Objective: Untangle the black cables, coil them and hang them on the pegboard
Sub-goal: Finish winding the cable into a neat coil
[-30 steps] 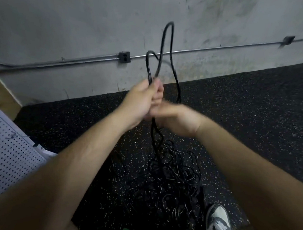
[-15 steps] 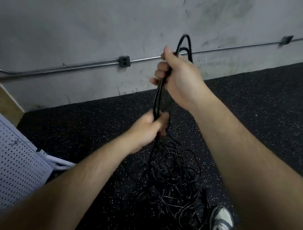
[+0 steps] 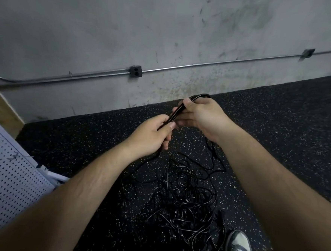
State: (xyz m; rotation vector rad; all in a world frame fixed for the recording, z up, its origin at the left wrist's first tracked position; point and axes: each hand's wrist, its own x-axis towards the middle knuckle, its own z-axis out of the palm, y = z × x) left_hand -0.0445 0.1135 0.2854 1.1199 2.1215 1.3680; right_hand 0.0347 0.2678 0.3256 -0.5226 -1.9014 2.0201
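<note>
The right hand (image 3: 200, 116), raised high half a second ago, has dropped level with the left hand (image 3: 150, 134). Both now hold a short doubled run of thin black rubber-sheathed cable (image 3: 176, 112), fingers curled round it. The tall loop is gone, so a coil seems to be starting, yet most of the cable lies in a loose black tangle (image 3: 184, 201) on the speckled black rubber floor (image 3: 277, 133). The white perforated pegboard (image 3: 6, 173) is at the left edge, well apart. A grey-and-white shoe (image 3: 239, 250) sits just beside the tangle. Open floor lies to the right, with the grey concrete wall (image 3: 167, 27) ahead.
</note>
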